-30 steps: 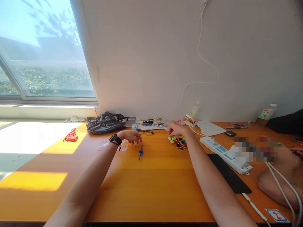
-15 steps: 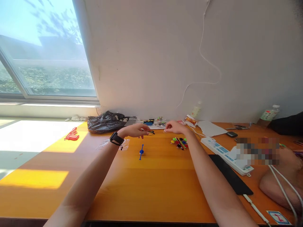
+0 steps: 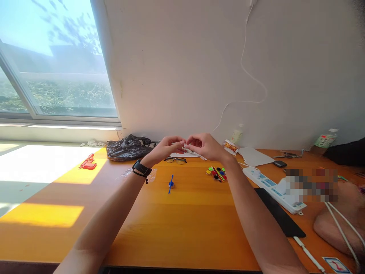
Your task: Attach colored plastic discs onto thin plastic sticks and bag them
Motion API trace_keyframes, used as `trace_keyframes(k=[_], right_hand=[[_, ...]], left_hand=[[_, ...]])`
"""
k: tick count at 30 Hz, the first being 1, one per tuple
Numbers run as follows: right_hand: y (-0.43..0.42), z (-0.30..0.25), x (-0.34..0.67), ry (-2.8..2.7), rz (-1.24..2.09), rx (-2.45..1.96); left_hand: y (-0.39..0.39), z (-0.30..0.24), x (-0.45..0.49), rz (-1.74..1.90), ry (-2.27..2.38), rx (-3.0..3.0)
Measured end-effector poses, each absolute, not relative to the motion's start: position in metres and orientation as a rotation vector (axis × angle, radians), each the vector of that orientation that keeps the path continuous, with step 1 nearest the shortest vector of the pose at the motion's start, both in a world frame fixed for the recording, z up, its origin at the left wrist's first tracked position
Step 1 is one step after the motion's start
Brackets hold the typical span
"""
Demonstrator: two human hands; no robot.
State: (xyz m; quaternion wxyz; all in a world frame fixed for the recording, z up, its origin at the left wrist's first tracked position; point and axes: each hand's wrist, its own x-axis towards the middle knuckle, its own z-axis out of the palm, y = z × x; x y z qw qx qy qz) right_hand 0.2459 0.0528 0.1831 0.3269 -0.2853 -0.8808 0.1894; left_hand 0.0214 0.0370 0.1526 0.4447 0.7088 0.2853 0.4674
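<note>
My left hand [image 3: 168, 146] and my right hand [image 3: 203, 146] are raised above the orange table [image 3: 182, 220], fingertips meeting in a pinch around a tiny pale piece that I cannot make out. A black watch sits on my left wrist. Below the hands lie a pair of glasses [image 3: 175, 160], a blue stick part [image 3: 170, 184] and a cluster of small coloured round pieces [image 3: 216, 173]. A clear plastic bag [image 3: 137, 174] lies under my left wrist.
A black plastic bag [image 3: 128, 147] lies by the wall, a red flat piece [image 3: 88, 163] at the left in sunlight. A white power strip [image 3: 273, 188], a black pad [image 3: 281, 213] and cables lie at right. Another person's arm [image 3: 339, 224] rests at the right edge.
Both hands have lifted off the table and come together at the centre, pinching a small piece between their fingertips. The camera tilted slightly.
</note>
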Motion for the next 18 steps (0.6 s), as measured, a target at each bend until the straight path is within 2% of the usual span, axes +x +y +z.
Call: trace_keyframes(k=[9,12,14,18], right_hand=[[0.084,0.164,0.251,-2.383,0.562,-0.838],[0.108,0.147,0.267,-2.459,0.488,-1.133],[0.123,0.131,0.281,-2.436,0.341,-1.519],[0.139,0.101,0.308,-2.399,0.332,-1.769]], left_hand=[[0.047,0.143,0.021,1.213,0.862,1.803],[0.049,0.140,0.020,1.147,0.949,1.876],[0.050,0.138,0.020,1.090,0.968,1.914],[0.051,0.135,0.021,1.018,0.942,1.983]])
